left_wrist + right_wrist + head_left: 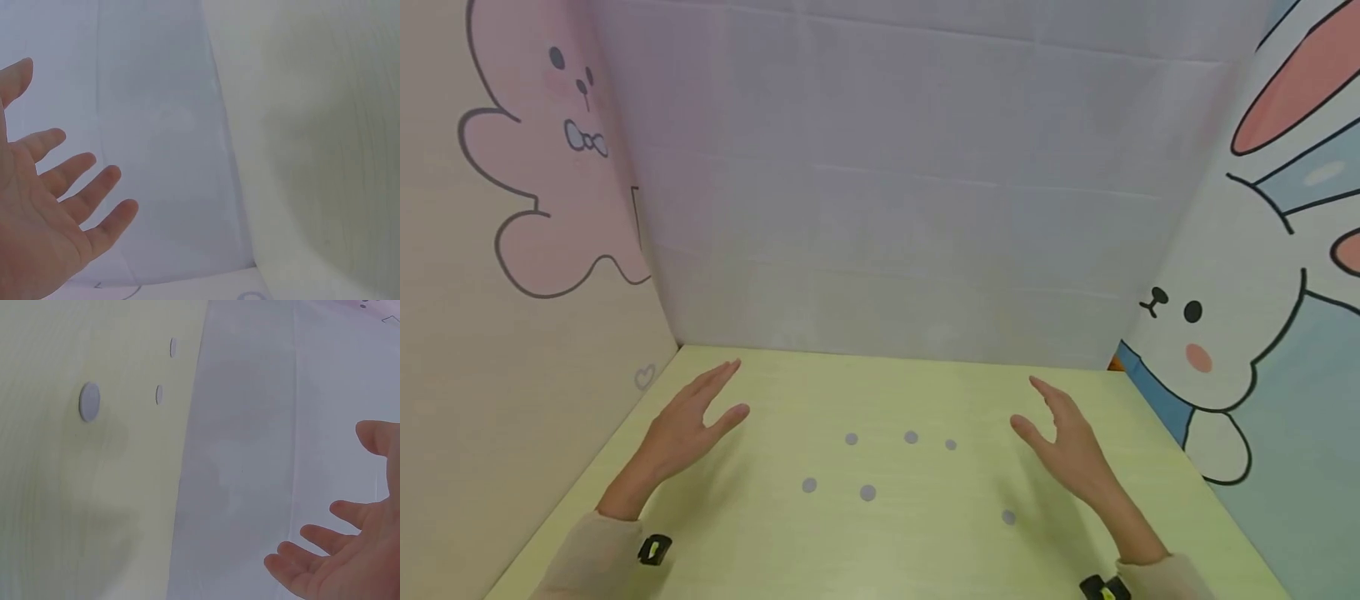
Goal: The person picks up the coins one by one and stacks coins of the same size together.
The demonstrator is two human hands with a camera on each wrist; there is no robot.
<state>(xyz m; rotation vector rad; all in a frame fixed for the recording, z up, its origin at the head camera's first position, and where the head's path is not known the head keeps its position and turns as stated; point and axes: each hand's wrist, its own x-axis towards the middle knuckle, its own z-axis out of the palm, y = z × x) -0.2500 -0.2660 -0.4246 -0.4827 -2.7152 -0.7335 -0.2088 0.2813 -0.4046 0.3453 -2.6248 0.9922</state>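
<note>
On the table (pixel 917 554) lie 6 flat grey discs (pixel 868 493).

Six discs (pixel 867 492) on the table (pixel 910 550), all between my left hand (pixel 681 433) over its left side and my right hand (pixel 1070 446) over its right: three in a far row, two nearer me toward the left, one nearest me, just beside my right hand. Back sheet (pixel 910 208) behind the table, left panel (pixel 460 375) and right panel (pixel 1307 467) along its sides.
</note>
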